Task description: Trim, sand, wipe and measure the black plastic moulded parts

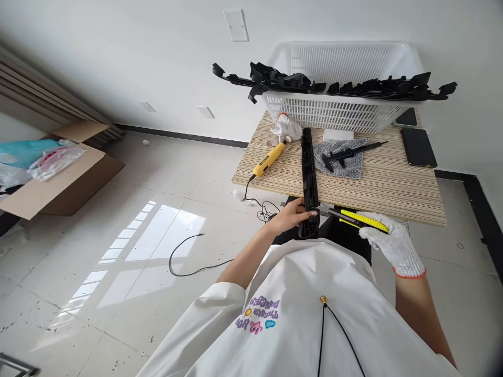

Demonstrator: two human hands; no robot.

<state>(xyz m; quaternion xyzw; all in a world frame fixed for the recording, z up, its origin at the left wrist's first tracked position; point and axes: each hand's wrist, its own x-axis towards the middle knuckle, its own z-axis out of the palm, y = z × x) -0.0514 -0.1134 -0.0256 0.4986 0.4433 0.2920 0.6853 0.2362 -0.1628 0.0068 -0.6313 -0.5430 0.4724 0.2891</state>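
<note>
A long black plastic part [309, 175] lies lengthwise across the striped wooden table [393, 193], its near end hanging over the front edge. My bare left hand [293, 213] is closed on that near end. My right hand [391, 242], in a white knit glove, grips a yellow utility knife [359, 219]. The knife's blade points left and touches the part's near end.
A white mesh basket [334, 112] with several long black plastic parts [377, 88] stands at the table's back. A yellow rotary tool [269, 159], a white glove [286, 128], a black caliper [348, 153] on a grey cloth [353, 166], and two phones [418, 146] lie there. A cardboard box [58, 178] sits on the floor left.
</note>
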